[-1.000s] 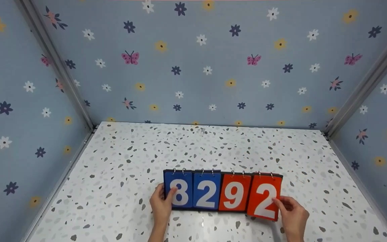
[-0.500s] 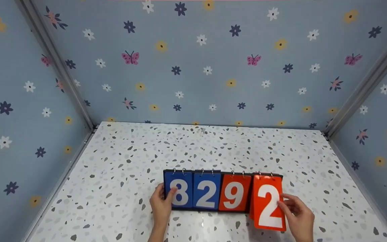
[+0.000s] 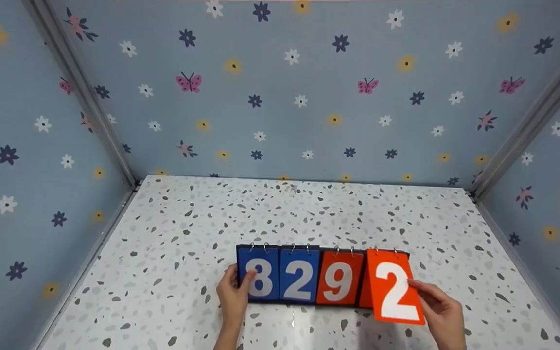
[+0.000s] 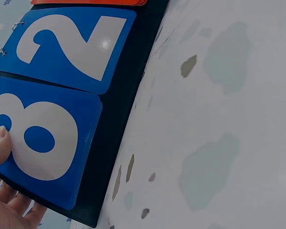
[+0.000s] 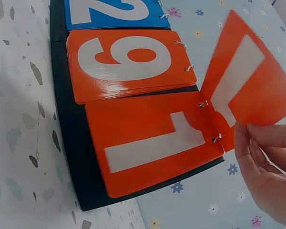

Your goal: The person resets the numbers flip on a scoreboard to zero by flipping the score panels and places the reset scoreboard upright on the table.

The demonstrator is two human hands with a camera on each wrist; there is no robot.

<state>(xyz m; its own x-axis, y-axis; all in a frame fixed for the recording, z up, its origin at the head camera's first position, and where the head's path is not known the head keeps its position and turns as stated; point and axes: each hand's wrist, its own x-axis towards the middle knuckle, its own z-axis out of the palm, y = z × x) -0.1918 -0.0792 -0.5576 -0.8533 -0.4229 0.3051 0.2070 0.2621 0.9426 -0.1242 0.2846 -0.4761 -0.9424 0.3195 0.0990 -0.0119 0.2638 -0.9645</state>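
Holding, left side: I've got the left hand (image 3: 234, 296) gripping the outer end of the flip board (image 3: 299, 276), thumb on the blue 8 card (image 3: 265, 262), fingers behind the edge.
Holding, right side: right hand (image 3: 440, 308) pinches the red 2 card (image 3: 393, 287) by its edge, thumb and fingertip nearly together.
Board spot: near side of the table (image 3: 178, 257), roughly mid-width, sloped up; can't tell what props it.
Digits in place: blue 8 card, blue 2 card (image 3: 299, 274), red 9 card (image 3: 338, 277) all lie flat on their stacks; I'd call those three finished.
Digit in hand: last slot. Red 2 card is lifted clear, hung by its rings (image 5: 217, 138); my right wrist feed shows the red 1 card (image 5: 157, 140) flat beneath.
Left over: just this one leaf, I judge. Turn looks partway: card neither over the top nor flat on the stack.
Table: white, speckled in greys and muted green, slight gloss.
Walls: back wall (image 3: 280, 112) pale blue, printed flowers and butterflies; left wall (image 3: 22, 184) and right wall (image 3: 547, 199) same blue floral print.
Corners: grey left post (image 3: 83, 92) and right post (image 3: 533, 116) where panels meet.
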